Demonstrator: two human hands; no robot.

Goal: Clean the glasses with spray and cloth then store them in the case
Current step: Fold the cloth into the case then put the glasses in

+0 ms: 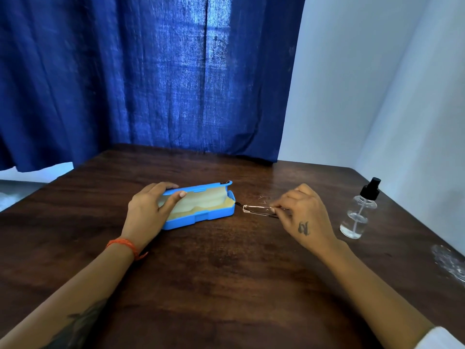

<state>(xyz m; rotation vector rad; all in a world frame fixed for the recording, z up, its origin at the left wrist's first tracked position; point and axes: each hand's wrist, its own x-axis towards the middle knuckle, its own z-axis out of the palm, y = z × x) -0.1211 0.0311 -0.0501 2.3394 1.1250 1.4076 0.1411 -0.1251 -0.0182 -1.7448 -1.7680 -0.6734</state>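
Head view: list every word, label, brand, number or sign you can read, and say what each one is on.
No readable text.
Right hand: a dark tattoo mark on its back, not legible as a letter.
Blue glasses case: no print visible.
Spray bottle: clear, no label.

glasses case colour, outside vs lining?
Case: bright blue outside, pale cream lining. Seen in the head view.

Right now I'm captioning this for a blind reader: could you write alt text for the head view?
A person's left hand holds open a blue glasses case with a pale cloth inside, while the right hand pinches folded glasses on a dark wooden table. A clear spray bottle stands at the right.
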